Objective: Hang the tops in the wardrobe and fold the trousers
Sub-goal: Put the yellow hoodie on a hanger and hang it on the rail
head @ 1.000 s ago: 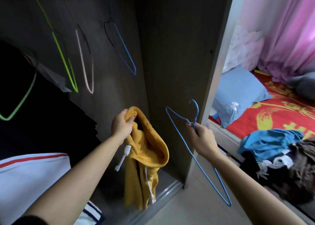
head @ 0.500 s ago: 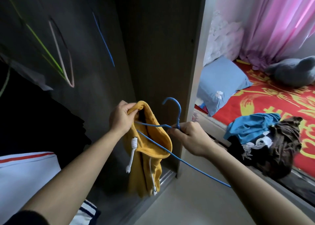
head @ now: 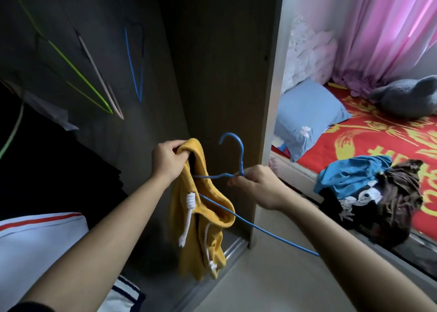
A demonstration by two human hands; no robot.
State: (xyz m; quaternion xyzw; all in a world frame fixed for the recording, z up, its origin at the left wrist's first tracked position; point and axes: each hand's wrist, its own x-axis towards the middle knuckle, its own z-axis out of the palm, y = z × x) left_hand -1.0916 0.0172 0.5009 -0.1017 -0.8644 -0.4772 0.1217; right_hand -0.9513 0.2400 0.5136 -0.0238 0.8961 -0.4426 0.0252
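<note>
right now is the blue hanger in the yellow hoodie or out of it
Partly in: one arm of the blue hanger runs into the opening of the yellow hoodie; hook and other arm are outside.

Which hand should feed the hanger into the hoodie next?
Right, probably. The right hand pinches the blue hanger at its neck, one end inside the yellow hoodie; the left hand holds it up.

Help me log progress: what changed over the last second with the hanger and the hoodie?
The right hand swung the blue hanger leftward to the yellow hoodie; one end of it now reaches into the hood. Nothing was let go: the left hand kept its grip on the hood's rim, and the right hand kept its pinch below the hook.
</note>
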